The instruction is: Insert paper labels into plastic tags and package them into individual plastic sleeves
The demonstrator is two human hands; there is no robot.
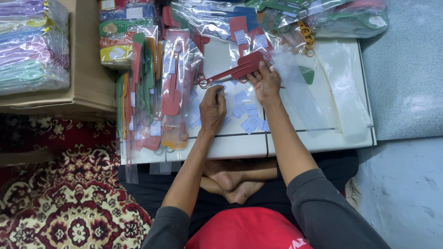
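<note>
Clear plastic sleeves (pixel 173 87) lie heaped along the left of a low white table (pixel 323 138), each holding a flat spatula in red, orange or green; more filled bags (pixel 277 16) crowd the far edge, and a cardboard box (pixel 87 78) stands beside them. A seated person's right hand (pixel 266 83) grips the broad blade of a dark red spatula (pixel 235 71), its slim handle ending in a ring, held just above the tabletop. The left hand (pixel 212 109), fingers curled, pinches at small white labels (pixel 244 113) scattered on the table.
</note>
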